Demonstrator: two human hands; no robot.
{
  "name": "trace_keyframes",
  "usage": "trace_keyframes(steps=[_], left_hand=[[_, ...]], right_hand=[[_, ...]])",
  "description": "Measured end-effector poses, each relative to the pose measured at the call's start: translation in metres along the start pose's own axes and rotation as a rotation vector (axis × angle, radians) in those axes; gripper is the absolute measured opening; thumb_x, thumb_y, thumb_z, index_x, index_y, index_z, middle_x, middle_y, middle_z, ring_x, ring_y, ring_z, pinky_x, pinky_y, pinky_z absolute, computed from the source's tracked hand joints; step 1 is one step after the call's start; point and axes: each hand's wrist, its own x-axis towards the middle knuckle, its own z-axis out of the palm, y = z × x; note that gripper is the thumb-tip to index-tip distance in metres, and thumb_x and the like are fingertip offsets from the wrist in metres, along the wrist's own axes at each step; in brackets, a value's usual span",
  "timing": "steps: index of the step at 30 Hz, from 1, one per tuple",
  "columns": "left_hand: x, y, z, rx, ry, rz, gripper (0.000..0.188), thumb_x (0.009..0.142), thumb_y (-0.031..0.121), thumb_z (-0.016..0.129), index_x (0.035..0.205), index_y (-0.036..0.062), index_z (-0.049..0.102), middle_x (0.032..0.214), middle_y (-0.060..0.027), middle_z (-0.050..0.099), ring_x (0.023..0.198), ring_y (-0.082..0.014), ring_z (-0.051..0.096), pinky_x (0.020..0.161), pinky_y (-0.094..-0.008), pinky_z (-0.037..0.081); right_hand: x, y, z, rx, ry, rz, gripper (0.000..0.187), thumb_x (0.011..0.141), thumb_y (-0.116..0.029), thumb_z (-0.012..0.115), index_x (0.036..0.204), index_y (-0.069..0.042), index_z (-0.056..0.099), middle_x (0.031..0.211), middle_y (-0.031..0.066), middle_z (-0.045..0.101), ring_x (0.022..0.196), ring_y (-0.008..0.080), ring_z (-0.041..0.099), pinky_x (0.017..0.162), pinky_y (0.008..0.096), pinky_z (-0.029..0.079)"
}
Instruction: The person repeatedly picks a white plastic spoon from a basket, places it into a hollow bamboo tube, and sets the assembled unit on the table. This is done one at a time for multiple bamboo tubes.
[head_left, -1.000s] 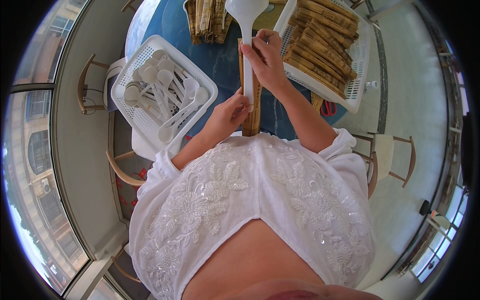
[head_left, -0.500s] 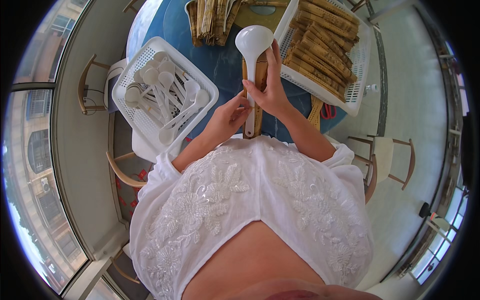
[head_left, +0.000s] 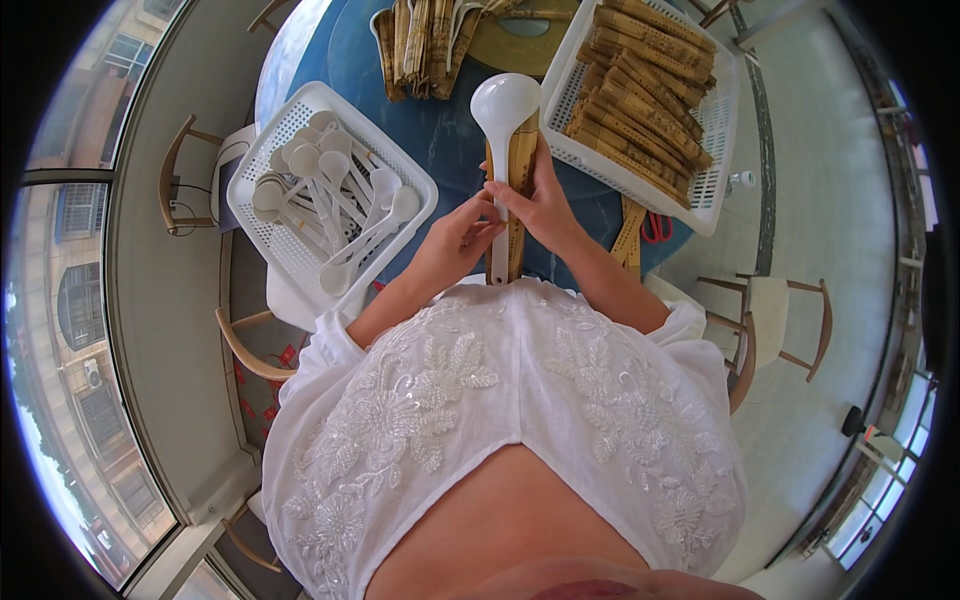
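A white ladle point(head_left: 504, 105) stands bowl-end away from me, its long handle running back towards my chest. Behind it lies a brown printed sleeve point(head_left: 521, 160), which shows along the handle's right side. My right hand point(head_left: 541, 205) is closed round both, its thumb across the handle and its fingers behind the sleeve. Bent fingers of my left hand point(head_left: 463, 235) press together at the handle's left edge, lower down; whether they pinch the handle or the sleeve is hard to see.
On the left, a white perforated basket point(head_left: 248, 212) holds several white ladles. Another white basket point(head_left: 712, 205) at right is filled with brown sleeves. Bundled sleeved ladles point(head_left: 425, 45) lie at the far side of the blue round table point(head_left: 440, 130). Red-handled scissors point(head_left: 657, 228) rest near the right edge.
The ladle's bowl has come slightly nearer to me. My right hand has slid down off the bowl's side, and more of the brown sleeve shows beside it.
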Motion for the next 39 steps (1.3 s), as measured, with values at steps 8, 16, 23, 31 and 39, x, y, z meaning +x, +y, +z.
trace_keyframes(steps=[8, 16, 23, 31, 39], left_hand=[[0.005, -0.015, 0.022, -0.07, 0.075, -0.096, 0.07, 0.088, 0.011, 0.066, 0.139, 0.0058, 0.019, 0.133, -0.017, 0.047, 0.093, -0.0236, 0.065, 0.076, -0.0325, 0.055], [0.014, -0.064, 0.014, -0.388, -0.277, -0.315, 0.041, 0.096, 0.014, 0.054, 0.133, 0.0005, 0.041, 0.117, -0.0062, 0.057, 0.105, -0.0116, 0.055, 0.09, -0.0286, 0.046], [0.023, -0.071, 0.007, -0.476, -0.34, -0.377, 0.049, 0.097, 0.02, 0.053, 0.139, 0.0032, 0.033, 0.119, -0.005, 0.054, 0.108, -0.0124, 0.053, 0.092, -0.03, 0.045], [0.04, -0.063, 0.029, -0.159, -0.097, -0.181, 0.078, 0.087, 0.024, 0.068, 0.144, 0.0042, 0.017, 0.125, -0.0105, 0.047, 0.113, -0.0174, 0.049, 0.095, -0.0312, 0.042], [0.054, -0.057, 0.029, -0.22, 0.147, -0.234, 0.058, 0.083, 0.012, 0.066, 0.131, 0.0032, 0.034, 0.103, -0.0094, 0.056, 0.087, -0.0164, 0.06, 0.074, -0.03, 0.05]], right_hand=[[0.009, 0.02, -0.004, -0.258, 0.275, -0.017, 0.078, 0.082, -0.013, 0.071, 0.141, -0.002, 0.021, 0.118, 0.0136, 0.051, 0.104, 0.0184, 0.056, 0.085, 0.0317, 0.049], [0.017, 0.016, -0.014, -0.005, 0.149, 0.215, 0.064, 0.084, -0.03, 0.07, 0.132, -0.001, 0.039, 0.114, 0.0106, 0.056, 0.102, 0.0179, 0.057, 0.088, 0.0298, 0.046], [0.02, 0.017, -0.019, 0.298, 0.095, 0.409, 0.045, 0.09, -0.029, 0.063, 0.122, -0.003, 0.045, 0.099, 0.0061, 0.056, 0.094, 0.0158, 0.06, 0.077, 0.0299, 0.051], [0.043, 0.034, -0.018, 0.18, 0.279, 0.307, 0.038, 0.093, -0.028, 0.059, 0.119, -0.006, 0.044, 0.098, 0.0047, 0.054, 0.089, 0.0151, 0.061, 0.075, 0.0295, 0.052], [0.066, 0.029, -0.021, 0.105, 0.232, 0.318, 0.047, 0.093, -0.027, 0.06, 0.128, -0.004, 0.04, 0.106, 0.0066, 0.054, 0.098, 0.0152, 0.057, 0.083, 0.0295, 0.048]])
